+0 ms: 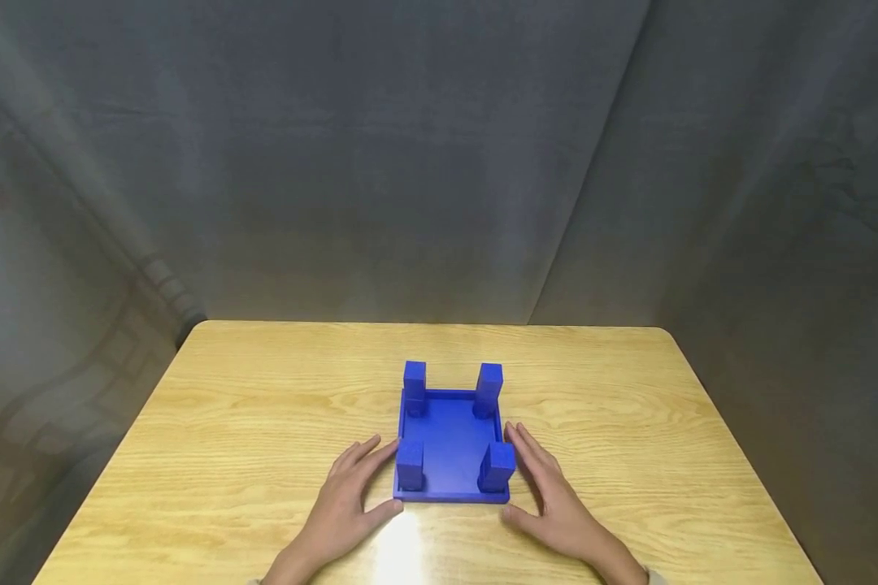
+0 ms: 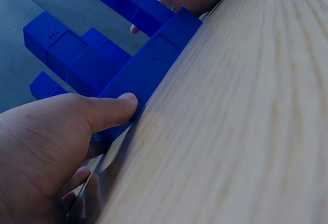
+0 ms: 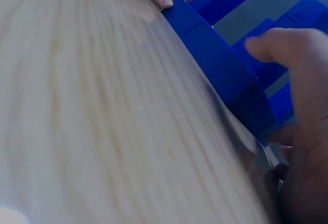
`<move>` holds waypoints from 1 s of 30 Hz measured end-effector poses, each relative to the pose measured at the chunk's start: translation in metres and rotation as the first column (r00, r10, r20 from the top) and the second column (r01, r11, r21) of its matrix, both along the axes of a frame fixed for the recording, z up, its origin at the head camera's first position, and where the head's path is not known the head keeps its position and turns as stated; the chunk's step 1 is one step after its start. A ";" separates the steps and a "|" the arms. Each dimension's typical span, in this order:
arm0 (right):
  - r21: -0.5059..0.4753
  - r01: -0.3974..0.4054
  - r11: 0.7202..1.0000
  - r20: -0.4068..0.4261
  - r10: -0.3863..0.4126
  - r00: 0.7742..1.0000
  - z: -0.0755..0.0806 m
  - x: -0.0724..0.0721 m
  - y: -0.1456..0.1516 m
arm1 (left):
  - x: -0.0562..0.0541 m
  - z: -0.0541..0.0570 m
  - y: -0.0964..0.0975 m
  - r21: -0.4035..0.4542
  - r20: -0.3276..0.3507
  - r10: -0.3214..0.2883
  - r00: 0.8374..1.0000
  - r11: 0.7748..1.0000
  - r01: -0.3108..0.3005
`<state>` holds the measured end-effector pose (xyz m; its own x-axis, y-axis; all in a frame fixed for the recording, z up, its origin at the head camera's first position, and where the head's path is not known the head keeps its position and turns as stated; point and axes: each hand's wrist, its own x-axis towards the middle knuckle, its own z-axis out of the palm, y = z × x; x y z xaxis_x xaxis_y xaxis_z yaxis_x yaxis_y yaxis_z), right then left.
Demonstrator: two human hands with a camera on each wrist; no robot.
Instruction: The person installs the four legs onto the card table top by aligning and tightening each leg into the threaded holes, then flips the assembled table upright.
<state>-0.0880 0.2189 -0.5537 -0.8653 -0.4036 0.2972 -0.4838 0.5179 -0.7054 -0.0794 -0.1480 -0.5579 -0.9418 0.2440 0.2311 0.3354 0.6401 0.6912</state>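
Observation:
A square blue base [image 1: 449, 447] with a low rim lies on the table, and a blue post [image 1: 410, 465] stands upright near each corner, like a small table upside down. At its left side is my left hand [image 1: 342, 505], the thumb touching the front left corner and the fingers spread along the side. My right hand [image 1: 559, 505] lies by the right side with extended fingers. In the right wrist view, its thumb [image 3: 271, 47] is lifted off the base's front wall [image 3: 205, 55]. Numbers are marked on the front wall [image 2: 154, 62] and a post [image 2: 61, 44].
The pale wooden table [image 1: 263, 390] extends beyond the base on every side, its far edge well behind the posts. Grey curtains [image 1: 380, 162] hang behind it and at both sides. A bright light reflection shows on the tabletop in front of the base.

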 end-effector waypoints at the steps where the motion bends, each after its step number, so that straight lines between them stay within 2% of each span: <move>1: 0.022 0.004 1.000 -0.008 -0.004 1.000 -0.001 0.000 0.000 | 0.000 0.000 0.000 0.001 0.005 0.001 1.000 1.000 -0.001; 6: 0.095 0.028 0.995 -0.046 -0.024 0.999 -0.003 0.003 -0.008 | -0.001 0.001 0.001 -0.003 0.021 0.012 1.000 1.000 -0.012; 14: 0.091 0.132 0.987 -0.107 -0.122 0.987 0.001 0.006 -0.020 | 0.000 0.000 0.002 -0.002 -0.002 0.034 0.999 0.999 -0.034; 21: 0.065 0.185 0.981 -0.042 -0.182 0.982 0.002 0.008 -0.026 | 0.000 0.001 0.004 0.011 0.008 0.030 1.000 0.999 -0.030; 25: 0.053 0.188 0.981 -0.032 -0.187 0.982 0.002 0.009 -0.027 | 0.001 -0.001 0.004 -0.005 0.002 0.018 1.000 1.000 -0.018; 30: 0.018 0.133 0.991 -0.078 -0.132 0.988 0.000 0.007 -0.024 | 0.002 -0.002 0.002 0.004 -0.055 -0.013 0.998 1.000 0.013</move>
<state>-0.0814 0.1947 -0.5535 -0.8866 -0.2944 0.3567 -0.4621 0.5967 -0.6560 -0.0775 -0.1456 -0.5603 -0.9244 0.2550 0.2838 0.3815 0.6326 0.6740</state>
